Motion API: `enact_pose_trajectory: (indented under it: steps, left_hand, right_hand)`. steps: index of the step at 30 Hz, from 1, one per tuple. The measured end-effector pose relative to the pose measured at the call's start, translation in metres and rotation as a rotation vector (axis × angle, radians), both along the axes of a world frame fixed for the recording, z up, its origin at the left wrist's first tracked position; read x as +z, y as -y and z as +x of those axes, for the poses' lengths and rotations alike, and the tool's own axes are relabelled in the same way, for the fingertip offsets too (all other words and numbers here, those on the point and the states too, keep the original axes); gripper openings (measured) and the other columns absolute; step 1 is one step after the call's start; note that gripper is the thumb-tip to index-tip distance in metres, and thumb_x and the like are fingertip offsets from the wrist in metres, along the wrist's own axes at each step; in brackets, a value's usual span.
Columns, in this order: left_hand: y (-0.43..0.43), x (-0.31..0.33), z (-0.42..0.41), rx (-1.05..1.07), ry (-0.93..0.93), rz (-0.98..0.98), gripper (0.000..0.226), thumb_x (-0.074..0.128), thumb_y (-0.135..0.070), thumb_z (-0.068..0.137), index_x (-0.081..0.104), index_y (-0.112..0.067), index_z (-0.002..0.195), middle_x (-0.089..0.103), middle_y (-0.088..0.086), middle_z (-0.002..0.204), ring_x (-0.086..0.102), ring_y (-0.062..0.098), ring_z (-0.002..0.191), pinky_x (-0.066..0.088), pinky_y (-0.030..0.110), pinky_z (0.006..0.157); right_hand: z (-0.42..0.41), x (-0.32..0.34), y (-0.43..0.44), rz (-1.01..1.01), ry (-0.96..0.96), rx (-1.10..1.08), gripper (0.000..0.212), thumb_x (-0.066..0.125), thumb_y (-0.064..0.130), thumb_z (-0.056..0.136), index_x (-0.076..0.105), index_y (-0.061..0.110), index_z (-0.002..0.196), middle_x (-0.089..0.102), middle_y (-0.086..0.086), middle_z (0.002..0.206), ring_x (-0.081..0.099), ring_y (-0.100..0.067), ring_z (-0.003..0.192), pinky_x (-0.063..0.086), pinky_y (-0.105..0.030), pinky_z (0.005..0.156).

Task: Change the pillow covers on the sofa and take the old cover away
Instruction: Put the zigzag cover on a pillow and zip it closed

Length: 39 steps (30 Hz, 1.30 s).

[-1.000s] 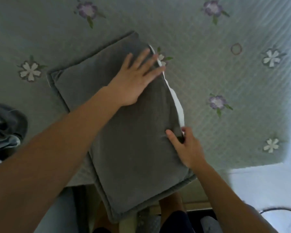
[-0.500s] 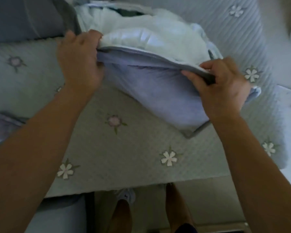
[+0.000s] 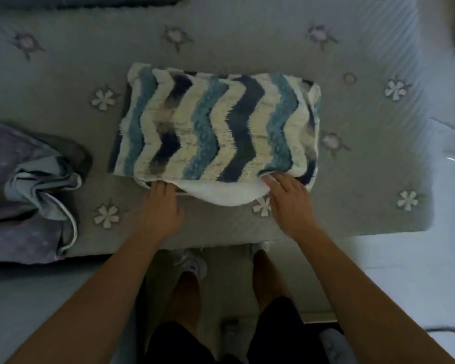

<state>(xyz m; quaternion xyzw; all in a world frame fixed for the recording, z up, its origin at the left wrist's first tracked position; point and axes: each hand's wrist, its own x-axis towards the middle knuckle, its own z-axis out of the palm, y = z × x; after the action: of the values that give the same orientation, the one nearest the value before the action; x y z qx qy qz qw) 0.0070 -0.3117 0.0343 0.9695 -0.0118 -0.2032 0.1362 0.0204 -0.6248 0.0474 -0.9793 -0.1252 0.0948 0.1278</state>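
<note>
The zigzag blue-and-cream tufted pillow cover (image 3: 216, 127) lies mid-frame on the quilted sofa (image 3: 247, 43), long axis left-right. The white pillow insert (image 3: 221, 197) bulges from its lower hem between 2 hands. The left hand (image 3: 160, 206) has an unclear grip; the right hand (image 3: 289, 203) rests flat fingers (image 3: 272, 179) on it.

Left hand (image 3: 159, 206) fingertips hidden under zigzag cover (image 3: 216, 124) near edge, grip unclear; crumpled old cover (image 3: 24, 190) cropped at left.

- Blue-and-cream zigzag tufted pillow cover (image 3: 216, 127) lies flat on grey quilted floral sofa throw (image 3: 247, 43).
- White pillow insert (image 3: 221, 194) protrudes at near edge.
- Left hand (image 3: 160, 208) and right hand (image 3: 289, 200) touch that edge.
</note>
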Motion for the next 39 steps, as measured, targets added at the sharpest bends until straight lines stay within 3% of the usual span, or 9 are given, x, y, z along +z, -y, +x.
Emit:
enact_pose_trajectory:
  steps: [5,10,14,18,22,28,32,37,39]
  left_hand:
    - [0.000,0.008,-0.029,0.131,0.126,-0.008,0.030,0.064,-0.003,0.084,0.056,0.002,0.112,0.058,0.027,0.107,0.059,0.040,0.085,0.048,0.044,0.067]
    - [0.039,0.017,0.010,-0.165,0.454,0.032,0.044,0.066,-0.022,0.084,0.054,-0.009,0.125,0.056,0.018,0.128,0.053,0.037,0.114,0.046,0.047,0.086]
    - [0.081,0.020,0.044,-0.420,0.290,0.082,0.086,0.076,-0.039,0.076,0.033,-0.016,0.146,0.042,0.017,0.146,0.037,0.035,0.136,0.035,0.055,0.105]
    - [0.100,0.007,0.053,-0.573,0.147,0.293,0.092,0.064,-0.015,0.086,0.003,-0.022,0.155,0.022,0.020,0.155,0.019,0.035,0.145,0.027,0.058,0.111]
    - [0.093,-0.004,0.074,-0.568,0.407,0.341,0.050,0.068,-0.013,0.077,0.052,-0.012,0.124,0.061,0.014,0.108,0.059,0.033,0.099,0.052,0.047,0.083]
    - [0.106,0.011,0.138,-0.381,0.642,0.268,0.028,0.042,-0.008,0.074,0.050,-0.009,0.101,0.063,0.009,0.073,0.060,0.027,0.062,0.044,0.030,0.052]
    - [0.101,0.017,0.153,-0.228,0.554,0.237,0.021,0.064,0.002,0.064,0.054,-0.011,0.079,0.055,0.007,0.054,0.053,0.023,0.044,0.028,0.024,0.044]
    - [0.103,-0.018,0.073,-0.423,0.345,0.178,0.031,0.074,0.002,0.061,0.055,-0.007,0.083,0.057,0.014,0.057,0.055,0.025,0.045,0.041,0.029,0.040]
    - [0.096,-0.029,0.042,-0.415,0.190,0.130,0.036,0.074,0.004,0.060,0.057,-0.004,0.090,0.060,0.017,0.067,0.057,0.030,0.052,0.041,0.032,0.043]
  right_hand:
    - [-0.014,0.005,-0.006,0.090,0.006,-0.295,0.032,0.066,0.017,0.087,0.059,0.010,0.118,0.054,-0.015,0.125,0.054,-0.033,0.113,0.048,-0.045,0.092]
    - [0.000,-0.009,0.009,-0.043,-0.139,-0.594,0.046,0.064,0.024,0.089,0.046,0.008,0.129,0.043,-0.017,0.134,0.043,-0.037,0.122,0.040,-0.048,0.098]
    - [0.018,-0.018,0.016,-0.077,-0.139,-0.641,0.035,0.062,0.023,0.092,0.047,0.007,0.119,0.044,-0.018,0.129,0.044,-0.040,0.118,0.046,-0.051,0.091]
    - [0.028,-0.023,0.028,-0.115,-0.200,-0.615,0.056,0.074,0.031,0.083,0.040,0.006,0.120,0.040,-0.020,0.128,0.042,-0.041,0.118,0.050,-0.053,0.086]
    - [0.032,-0.028,0.040,-0.096,-0.141,-0.532,0.041,0.065,0.021,0.088,0.043,0.005,0.120,0.044,-0.020,0.124,0.048,-0.042,0.113,0.048,-0.049,0.079]
    - [0.046,-0.002,0.053,0.155,0.119,-0.483,0.022,0.052,0.009,0.092,0.053,-0.002,0.112,0.052,-0.024,0.114,0.056,-0.041,0.088,0.034,-0.034,0.063]
    - [0.041,0.011,0.064,0.209,0.314,-0.263,0.018,0.052,0.012,0.089,0.056,-0.002,0.099,0.053,-0.025,0.098,0.052,-0.033,0.075,0.035,-0.030,0.063]
    - [0.020,-0.026,0.055,-0.215,-0.188,-0.249,0.021,0.056,0.017,0.087,0.057,0.003,0.103,0.052,-0.022,0.104,0.055,-0.040,0.091,0.045,-0.044,0.075]
    - [0.012,-0.026,0.038,-0.166,-0.125,-0.317,0.019,0.055,0.019,0.086,0.056,0.004,0.097,0.051,-0.021,0.106,0.053,-0.037,0.092,0.043,-0.043,0.077]
